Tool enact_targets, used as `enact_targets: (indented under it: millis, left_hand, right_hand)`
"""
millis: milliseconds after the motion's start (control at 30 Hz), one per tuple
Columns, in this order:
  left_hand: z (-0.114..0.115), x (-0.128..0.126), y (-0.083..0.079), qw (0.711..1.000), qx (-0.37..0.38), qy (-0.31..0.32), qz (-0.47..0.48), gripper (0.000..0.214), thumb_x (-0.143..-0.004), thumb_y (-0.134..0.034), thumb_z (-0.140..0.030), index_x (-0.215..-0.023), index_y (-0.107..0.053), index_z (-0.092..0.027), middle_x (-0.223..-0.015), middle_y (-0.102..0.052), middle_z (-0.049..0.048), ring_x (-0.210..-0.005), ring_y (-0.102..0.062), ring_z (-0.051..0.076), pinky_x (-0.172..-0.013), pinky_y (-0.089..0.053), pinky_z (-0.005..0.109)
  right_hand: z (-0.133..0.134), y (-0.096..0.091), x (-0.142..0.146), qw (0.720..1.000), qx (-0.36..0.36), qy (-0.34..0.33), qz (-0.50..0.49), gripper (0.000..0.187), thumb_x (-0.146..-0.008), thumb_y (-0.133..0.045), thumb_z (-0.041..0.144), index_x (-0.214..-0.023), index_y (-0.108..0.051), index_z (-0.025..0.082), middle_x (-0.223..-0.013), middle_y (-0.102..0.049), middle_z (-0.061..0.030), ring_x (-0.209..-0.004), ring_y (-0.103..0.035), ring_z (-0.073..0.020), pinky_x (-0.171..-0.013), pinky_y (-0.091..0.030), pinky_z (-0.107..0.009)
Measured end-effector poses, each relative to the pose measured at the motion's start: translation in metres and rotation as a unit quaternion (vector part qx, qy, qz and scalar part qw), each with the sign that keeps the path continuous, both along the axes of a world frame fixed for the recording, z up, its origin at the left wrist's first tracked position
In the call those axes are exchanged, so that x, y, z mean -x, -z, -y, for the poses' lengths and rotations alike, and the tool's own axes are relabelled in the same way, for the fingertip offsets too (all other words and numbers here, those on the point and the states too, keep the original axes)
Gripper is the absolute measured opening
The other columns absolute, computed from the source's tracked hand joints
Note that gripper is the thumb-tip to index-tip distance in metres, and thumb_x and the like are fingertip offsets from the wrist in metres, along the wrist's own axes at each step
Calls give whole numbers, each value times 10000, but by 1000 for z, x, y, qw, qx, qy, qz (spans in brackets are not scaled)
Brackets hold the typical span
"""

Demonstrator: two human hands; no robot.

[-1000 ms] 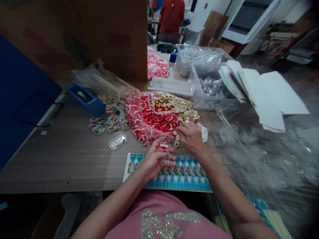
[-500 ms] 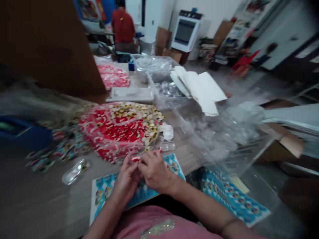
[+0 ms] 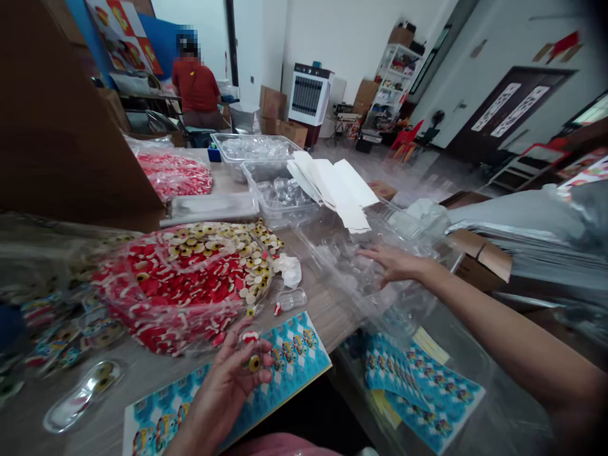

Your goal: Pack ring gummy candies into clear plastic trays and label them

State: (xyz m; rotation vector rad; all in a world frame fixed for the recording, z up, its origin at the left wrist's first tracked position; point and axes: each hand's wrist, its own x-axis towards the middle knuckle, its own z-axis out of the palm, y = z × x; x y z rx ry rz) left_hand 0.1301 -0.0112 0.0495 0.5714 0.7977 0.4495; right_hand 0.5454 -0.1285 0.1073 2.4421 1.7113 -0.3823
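Our left hand (image 3: 227, 387) grips a clear shell (image 3: 250, 356) already filled, our right hand (image 3: 394, 263) spread wide on empty shells (image 3: 375, 297); the heap of pieces (image 3: 180, 278) looks mostly unpacked.

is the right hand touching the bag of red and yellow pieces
Apart. Head view: the right hand is over the clear plastic shells, bare table between it and the bag.

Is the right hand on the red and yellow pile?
No, the right hand is over the bag of clear plastic shells, apart from that pile.
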Motion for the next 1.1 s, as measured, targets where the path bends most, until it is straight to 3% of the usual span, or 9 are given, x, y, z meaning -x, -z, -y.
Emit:
enact_targets:
  millis: [133, 300, 433, 567, 733, 867, 967, 1033, 1100]
  left_hand:
    - [2, 3, -5, 1000, 3, 1, -7, 726, -709, -760, -223, -1362, -446, -259, -834, -694, 61, -655, -664, 196, -533, -512, 276]
    - [-4, 13, -1, 1000, -9, -8, -25, 739, -727, -743, -198, -1378, -402, -269, -836, -688, 57, -664, -658, 184, -540, -509, 268]
    - [-5, 15, 5, 1000, 0, 16, -1, 722, -766, -716, -194, -1390, -359, -260, -849, -677, 62, -675, -651, 180, -546, -507, 269]
    - [-7, 16, 10, 999, 12, 24, 19, 697, -793, -698, -202, -1393, -347, -245, -847, -669, 66, -685, -648, 179, -553, -509, 269]
    - [-14, 25, 15, 999, 16, 4, 28, 663, -794, -689, -184, -1371, -369, -251, -842, -667, 60, -671, -644, 171, -550, -508, 264]
    - [-19, 33, 18, 999, 17, -4, 41, 615, -804, -683, -194, -1338, -381, -240, -850, -671, 66, -675, -648, 177, -541, -509, 265]
    - [-20, 34, 21, 998, 20, -9, 54, 592, -814, -672, -196, -1327, -379, -242, -856, -672, 66, -675, -648, 174, -538, -509, 261]
    - [-19, 32, 20, 998, 24, -6, 63, 593, -817, -667, -192, -1330, -374, -245, -854, -671, 63, -678, -649, 172, -541, -511, 259]
    - [-17, 31, 19, 997, 23, 0, 73, 589, -820, -661, -190, -1331, -374, -242, -849, -670, 62, -677, -648, 172, -542, -511, 260]
  right_hand:
    - [-13, 42, -2, 996, 35, -39, -69, 1187, -286, -941, 320, -1388, -502, 286, -1430, -474, -178, -1217, -547, -324, -910, -461, -390]
    - [-32, 57, 22, 992, -28, -66, -105, 993, -482, -867, 254, -1401, -492, 256, -1390, -512, -168, -1227, -533, -314, -936, -455, -394]
    - [-46, 46, 36, 976, -26, -89, -196, 502, -572, -713, 162, -1071, -725, 221, -1058, -682, -60, -927, -643, -237, -823, -509, -332]
    - [-53, 32, 45, 951, -23, -75, -300, 185, -604, -596, 167, -717, -739, 199, -895, -696, -27, -825, -634, -218, -722, -517, -311]
    - [-50, 5, 41, 956, -39, -26, -289, 123, -636, -603, 234, -671, -716, 202, -794, -685, -42, -733, -637, -221, -573, -503, -294]
    - [-39, -41, 51, 957, -222, -55, -177, 87, -692, -658, 284, -738, -721, 246, -959, -692, -61, -901, -652, -260, -709, -536, -358]
    - [-36, -65, 97, 928, -348, -117, -61, 124, -767, -623, 228, -824, -716, 289, -1008, -673, -55, -939, -642, -245, -815, -516, -383]
    - [-45, -59, 142, 914, -381, -140, -14, 203, -793, -577, 146, -875, -708, 278, -1061, -655, -67, -958, -636, -230, -823, -521, -365]
    - [-66, -31, 180, 921, -360, -146, -11, 285, -803, -505, 68, -921, -703, 236, -1119, -633, -84, -993, -630, -220, -855, -523, -363]
